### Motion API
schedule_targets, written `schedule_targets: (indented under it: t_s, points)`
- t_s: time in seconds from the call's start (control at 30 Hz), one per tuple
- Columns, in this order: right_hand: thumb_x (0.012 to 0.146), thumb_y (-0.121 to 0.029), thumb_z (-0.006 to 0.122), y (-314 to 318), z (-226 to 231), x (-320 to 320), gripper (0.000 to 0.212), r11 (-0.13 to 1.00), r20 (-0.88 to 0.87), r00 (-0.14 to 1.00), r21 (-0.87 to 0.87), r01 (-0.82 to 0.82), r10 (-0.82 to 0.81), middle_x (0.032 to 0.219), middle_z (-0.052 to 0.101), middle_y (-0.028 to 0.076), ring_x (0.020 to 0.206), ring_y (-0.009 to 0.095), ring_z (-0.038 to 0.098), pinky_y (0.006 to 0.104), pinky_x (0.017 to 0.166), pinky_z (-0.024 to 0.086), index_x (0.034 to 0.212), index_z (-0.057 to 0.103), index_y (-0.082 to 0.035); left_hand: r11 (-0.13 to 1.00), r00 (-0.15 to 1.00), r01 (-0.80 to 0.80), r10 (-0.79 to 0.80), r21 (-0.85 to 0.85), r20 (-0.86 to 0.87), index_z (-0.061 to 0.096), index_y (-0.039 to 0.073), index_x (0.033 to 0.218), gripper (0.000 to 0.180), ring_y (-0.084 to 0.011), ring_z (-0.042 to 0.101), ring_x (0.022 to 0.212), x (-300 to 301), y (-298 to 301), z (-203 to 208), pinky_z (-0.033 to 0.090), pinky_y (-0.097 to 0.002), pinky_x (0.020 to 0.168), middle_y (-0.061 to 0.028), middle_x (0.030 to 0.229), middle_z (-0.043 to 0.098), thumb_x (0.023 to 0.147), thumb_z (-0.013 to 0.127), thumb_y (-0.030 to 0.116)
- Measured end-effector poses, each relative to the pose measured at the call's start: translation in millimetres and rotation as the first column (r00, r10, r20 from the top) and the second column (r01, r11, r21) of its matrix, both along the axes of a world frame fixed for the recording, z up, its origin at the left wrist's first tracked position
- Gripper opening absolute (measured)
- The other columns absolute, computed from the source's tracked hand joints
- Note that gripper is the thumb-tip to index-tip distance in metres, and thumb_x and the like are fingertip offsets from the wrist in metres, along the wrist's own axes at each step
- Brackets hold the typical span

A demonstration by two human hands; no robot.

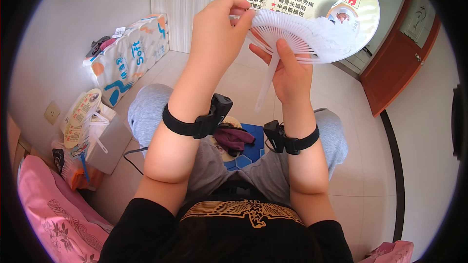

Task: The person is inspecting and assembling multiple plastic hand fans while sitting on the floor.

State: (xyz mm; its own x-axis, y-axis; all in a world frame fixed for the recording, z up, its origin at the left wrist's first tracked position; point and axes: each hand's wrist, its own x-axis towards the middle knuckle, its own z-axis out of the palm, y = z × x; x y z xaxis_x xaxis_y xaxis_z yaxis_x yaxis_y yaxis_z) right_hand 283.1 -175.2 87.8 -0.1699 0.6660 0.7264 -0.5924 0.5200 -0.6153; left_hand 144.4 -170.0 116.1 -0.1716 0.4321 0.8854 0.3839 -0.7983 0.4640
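In front of me, at the top of the view, is a large oval hand fan (278, 24) with white plastic ribs and a long white handle pointing down. A printed cream sheet (307, 0) with red and black lettering spreads above and behind the ribs. Ragged white paper covers part of the ribs on the right. My left hand (222, 27) is closed, its thumb and fingers pinching the fan's left edge where the ribs end. From below, my right hand (291, 73) grips the base of the ribs beside the handle, thumb in front; some of its fingers are hidden behind.
Between my knees lies a dark maroon cloth (233, 139) above a blue patterned surface (253, 134). More fans (83, 117) rest on a white box at the left. A large tissue pack (129, 58) stands by the wall. Pink bedding (58, 209) fills the lower left; a brown door (404, 44) stands right.
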Motion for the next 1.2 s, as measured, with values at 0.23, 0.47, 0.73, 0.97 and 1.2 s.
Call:
schedule_targets:
  t_s: [0.23,0.47,0.73,0.97,1.2]
  points:
    - [0.089,-0.011,0.046,-1,-3,-3,0.035,0.995,0.044,0.996,0.059,0.077,-0.080,0.118,0.050,0.012,0.108,0.026,0.051,0.0409,0.082,0.049,0.122,0.040,-0.001,0.991,0.987,-0.119,0.125,0.063,-0.105,0.060,0.001,0.090,0.012,-0.0153,0.060,0.084,3,-2,-4,0.051,-0.0256,0.068,-0.0087,0.087,0.061,0.079,0.059,0.006]
    - [0.088,-0.006,0.044,0,-1,-1,0.037,0.995,0.036,0.997,0.066,0.069,-0.072,0.119,0.048,0.014,0.108,0.032,0.050,0.0464,0.084,0.047,0.124,0.038,-0.002,0.987,0.983,-0.128,0.139,0.096,-0.117,0.060,0.003,0.089,0.014,-0.0120,0.058,0.076,-3,0,-1,0.047,-0.0214,0.059,-0.0064,0.085,0.061,0.083,0.048,0.003]
    - [0.088,-0.008,0.046,-1,-1,1,0.033,0.996,0.002,0.996,0.019,0.089,-0.089,0.115,0.051,0.012,0.104,0.026,0.053,0.0396,0.079,0.051,0.120,0.041,0.000,0.999,0.998,-0.028,0.026,0.042,0.054,0.058,0.001,0.092,0.013,-0.0116,0.058,0.070,5,0,0,0.046,-0.0202,0.058,-0.0068,0.083,0.062,0.085,0.049,0.007]
    - [0.088,-0.008,0.046,0,1,3,0.033,0.998,-0.005,0.999,0.040,0.049,-0.049,0.114,0.052,0.012,0.104,0.025,0.054,0.0393,0.078,0.052,0.120,0.042,-0.001,0.995,0.996,-0.086,0.086,0.049,0.001,0.059,0.000,0.092,0.014,-0.0119,0.060,0.076,0,2,0,0.047,-0.0219,0.062,-0.0077,0.082,0.064,0.085,0.051,0.009]
    - [0.088,-0.007,0.045,-3,1,3,0.035,0.997,0.001,0.997,0.000,0.076,-0.076,0.116,0.051,0.013,0.104,0.030,0.053,0.0429,0.079,0.050,0.122,0.040,-0.002,0.992,0.992,0.108,-0.103,-0.061,0.076,0.060,-0.002,0.090,0.013,-0.0111,0.060,0.075,-1,-9,2,0.047,-0.0209,0.066,-0.0052,0.081,0.064,0.077,0.061,0.002]
